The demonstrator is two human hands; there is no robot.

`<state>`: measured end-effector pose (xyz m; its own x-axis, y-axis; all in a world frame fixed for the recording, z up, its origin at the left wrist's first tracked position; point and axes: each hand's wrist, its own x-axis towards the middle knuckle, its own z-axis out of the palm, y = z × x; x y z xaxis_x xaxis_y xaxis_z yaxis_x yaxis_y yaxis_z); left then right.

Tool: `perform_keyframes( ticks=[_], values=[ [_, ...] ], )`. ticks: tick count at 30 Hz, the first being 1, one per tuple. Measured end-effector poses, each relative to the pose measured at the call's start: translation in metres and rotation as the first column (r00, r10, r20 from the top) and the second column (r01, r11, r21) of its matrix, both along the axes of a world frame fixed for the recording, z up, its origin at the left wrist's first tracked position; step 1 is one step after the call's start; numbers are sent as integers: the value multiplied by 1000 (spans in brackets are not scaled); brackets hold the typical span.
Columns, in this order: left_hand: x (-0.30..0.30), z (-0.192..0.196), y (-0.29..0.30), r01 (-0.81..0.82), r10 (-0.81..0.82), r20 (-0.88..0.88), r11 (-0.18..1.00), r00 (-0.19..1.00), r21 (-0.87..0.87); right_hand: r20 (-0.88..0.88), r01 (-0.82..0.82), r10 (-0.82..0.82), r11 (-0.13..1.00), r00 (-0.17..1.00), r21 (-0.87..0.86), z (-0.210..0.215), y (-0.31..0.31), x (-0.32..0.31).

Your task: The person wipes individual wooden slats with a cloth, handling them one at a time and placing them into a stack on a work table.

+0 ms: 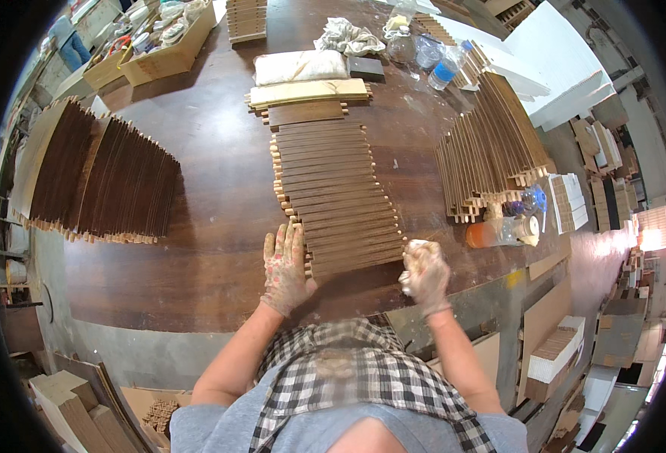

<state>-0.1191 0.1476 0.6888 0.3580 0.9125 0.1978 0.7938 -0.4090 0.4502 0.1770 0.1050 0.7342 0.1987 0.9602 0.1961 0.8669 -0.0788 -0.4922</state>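
Note:
A row of dark brown wooden slats (340, 189), packed on edge with pale tenon-like ends at both sides, runs away from me down the middle of the table. My left hand (287, 268), in a thin stained glove, lies with fingers stretched along the row's near left side. At the near right corner my right hand (428, 281), gloved too and slightly blurred, is closed round a crumpled white cloth (416, 246) touching the slat ends. Beyond the row lie a flat brown board (306, 113) and a pale yellowish board (310, 92).
Stacked dark boards stand on the table (219, 279) at left (99, 174) and right (491, 143). Near the right stack lies a bottle of orange liquid (499, 232). A white wrapped bundle (299, 68), rags (348, 36), a water bottle (446, 69) and a cluttered box (170, 57) sit farther back.

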Motion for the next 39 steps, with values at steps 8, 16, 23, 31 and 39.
perform_keyframes(
  ticks=[8, 16, 23, 31, 39],
  values=[
    [-2, 2, 3, 6, -6, 24, 1000, 1000, 8, -276, -92, 201, 928, 940, 361, 59, 51, -60],
    [-2, 14, 3, -22, 22, 74, 1000, 997, -1, 215, -272, 223, 934, 951, 233, 13, 67, -49],
    [-5, 24, 4, 4, 5, 123, 997, 992, -76, -33, -137, 154, 940, 987, 312, 40, 97, 2],
    [-2, 7, 8, 40, -38, 50, 997, 998, -58, 669, -355, 245, 935, 702, 30, -2, 130, -157],
    [-1, 15, 8, 20, -12, 74, 993, 997, -115, -421, -432, 554, 830, 718, 354, 48, 125, -99]
  ],
)
